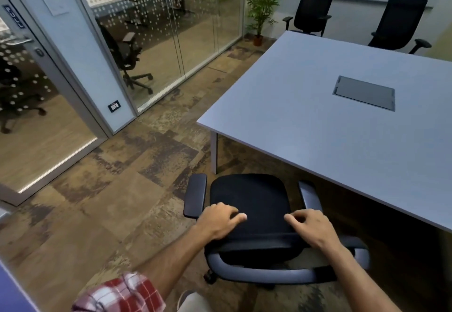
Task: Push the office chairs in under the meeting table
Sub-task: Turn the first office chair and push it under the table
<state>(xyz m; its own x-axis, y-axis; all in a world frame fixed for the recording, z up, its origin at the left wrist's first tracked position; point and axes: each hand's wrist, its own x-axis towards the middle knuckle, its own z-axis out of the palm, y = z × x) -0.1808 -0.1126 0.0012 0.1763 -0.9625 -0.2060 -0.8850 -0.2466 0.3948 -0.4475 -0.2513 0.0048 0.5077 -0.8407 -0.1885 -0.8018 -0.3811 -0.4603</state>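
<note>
A black office chair [249,196] with grey armrests stands right below me, facing the near edge of the grey meeting table [305,120]. Its seat front is just short of the table edge, near the left corner leg. My left hand [220,218] and my right hand [310,226] both rest over the top of its backrest, fingers curled on it. Two more black chairs stand on the far side, one at the back middle [311,9] and one at the back right [398,23], both pulled back from the table.
A glass partition wall [159,37] and a glass door [36,106] run along the left. A potted plant [263,1] stands in the far corner. Patterned carpet [117,184] lies between the wall and the table. A cable hatch [364,92] sits in the tabletop.
</note>
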